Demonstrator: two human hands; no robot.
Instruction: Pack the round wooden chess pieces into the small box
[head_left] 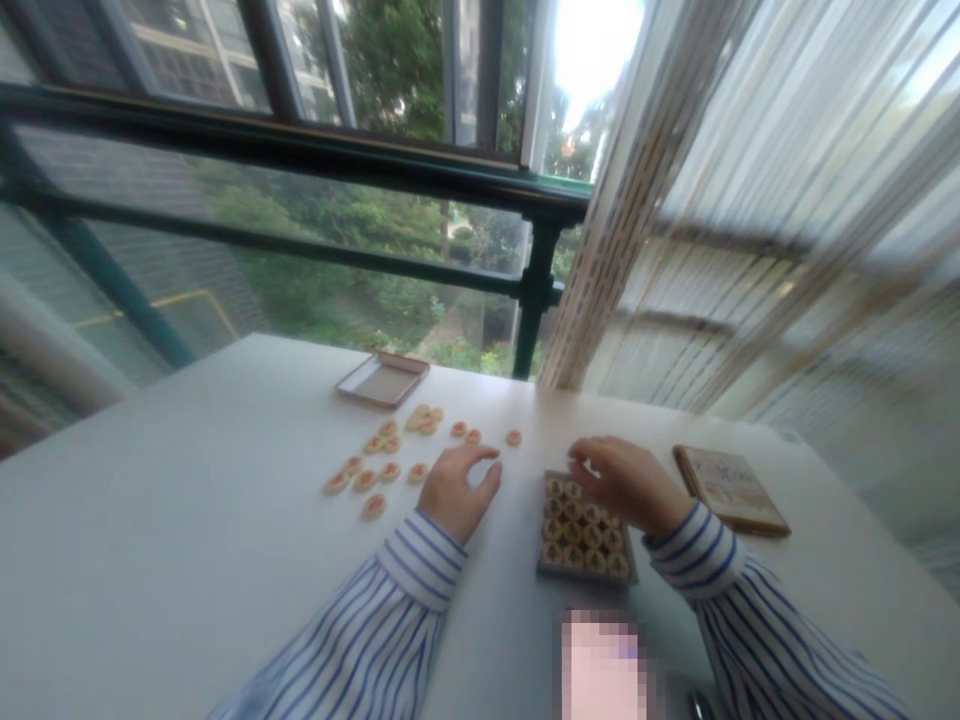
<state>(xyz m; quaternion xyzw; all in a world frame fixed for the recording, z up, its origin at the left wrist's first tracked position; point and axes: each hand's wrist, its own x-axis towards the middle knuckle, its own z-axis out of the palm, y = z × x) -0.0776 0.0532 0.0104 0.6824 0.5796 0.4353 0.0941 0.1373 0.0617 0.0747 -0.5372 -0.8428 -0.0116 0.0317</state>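
Note:
My left hand (459, 488) hovers over the table just right of the loose pieces, thumb and fingers apart, with nothing between them. Several round wooden Chinese chess pieces (389, 471) with red marks lie scattered to its left and beyond it. One red-marked piece (514, 438) sits alone past its fingertips. A shallow box (541, 525) holds rows of dark-marked chess pieces (574, 532). Over the box's far right part is my right hand (622, 478), its fingers curled and thumb close to them. Whether a piece is in those fingers cannot be made out.
An open, shallow tray-like lid (384, 380) lies at the table's far edge. On the right is a brown box or book (733, 490) with a printed cover. A pixelated rectangle (604, 665) is near the front. Behind the white table (187, 520) stand a green railing and a string curtain.

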